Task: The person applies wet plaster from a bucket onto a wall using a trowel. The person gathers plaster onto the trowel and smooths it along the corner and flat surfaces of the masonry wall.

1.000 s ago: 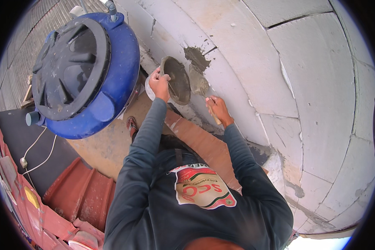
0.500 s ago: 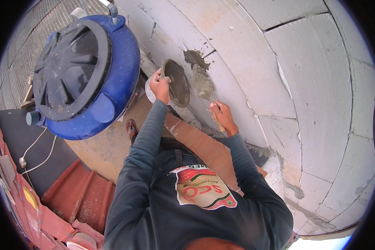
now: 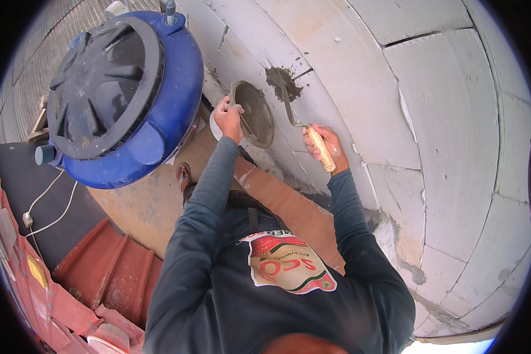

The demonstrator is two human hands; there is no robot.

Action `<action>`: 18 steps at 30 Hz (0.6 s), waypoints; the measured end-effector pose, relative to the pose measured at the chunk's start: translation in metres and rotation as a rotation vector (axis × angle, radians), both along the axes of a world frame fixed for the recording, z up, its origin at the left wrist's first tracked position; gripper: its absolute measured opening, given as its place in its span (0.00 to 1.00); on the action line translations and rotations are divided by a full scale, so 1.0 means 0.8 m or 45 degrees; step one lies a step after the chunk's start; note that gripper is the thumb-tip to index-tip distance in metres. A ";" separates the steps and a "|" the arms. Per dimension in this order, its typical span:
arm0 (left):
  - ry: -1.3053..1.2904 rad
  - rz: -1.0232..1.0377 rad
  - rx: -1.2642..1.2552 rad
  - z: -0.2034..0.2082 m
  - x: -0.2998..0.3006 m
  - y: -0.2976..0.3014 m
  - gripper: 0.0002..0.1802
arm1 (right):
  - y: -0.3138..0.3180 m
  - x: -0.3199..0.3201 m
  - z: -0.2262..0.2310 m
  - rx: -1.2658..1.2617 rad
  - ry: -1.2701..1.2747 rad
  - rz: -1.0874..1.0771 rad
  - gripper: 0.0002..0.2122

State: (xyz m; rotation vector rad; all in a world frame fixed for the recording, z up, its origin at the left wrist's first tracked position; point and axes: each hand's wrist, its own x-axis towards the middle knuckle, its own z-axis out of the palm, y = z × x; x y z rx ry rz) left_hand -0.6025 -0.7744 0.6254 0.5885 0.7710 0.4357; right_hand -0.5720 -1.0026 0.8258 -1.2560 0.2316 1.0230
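Note:
My left hand (image 3: 229, 121) is closed on the rim of a round, shallow bowl (image 3: 258, 121), which is tilted toward the wall and coated inside with grey mortar. In my right hand (image 3: 335, 146) is a trowel (image 3: 319, 150), gripped by its pale wooden handle. Its blade, seen nearly edge-on, reaches up to a dark wet mortar patch (image 3: 280, 79) on the wall of pale blocks (image 3: 442, 118). The patch lies beside a short open joint, with small splashes around it. The bowl is just left of the trowel.
A large blue tank (image 3: 186, 97) with a black lid (image 3: 109, 88) stands at the left, a pipe at its top. Red metal sheets (image 3: 109, 268) and a white cable (image 3: 59, 218) lie at lower left. A reddish-brown board (image 3: 289, 209) runs along the wall's foot.
The trowel has turned from flat, with its mortar-covered blade showing, to nearly edge-on at the patch. My right hand has rolled, exposing the handle. The bowl remains in my left hand.

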 end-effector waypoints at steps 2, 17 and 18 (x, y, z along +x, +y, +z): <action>-0.008 -0.026 0.034 0.015 -0.001 0.007 0.15 | 0.000 -0.011 0.042 -0.060 -0.223 0.029 0.18; -0.046 -0.026 0.066 0.021 0.001 0.013 0.16 | 0.045 -0.019 -0.036 -1.363 -1.198 0.316 0.21; -0.038 -0.027 0.090 0.019 0.001 0.013 0.16 | 0.042 -0.024 -0.029 -1.335 -1.140 0.207 0.22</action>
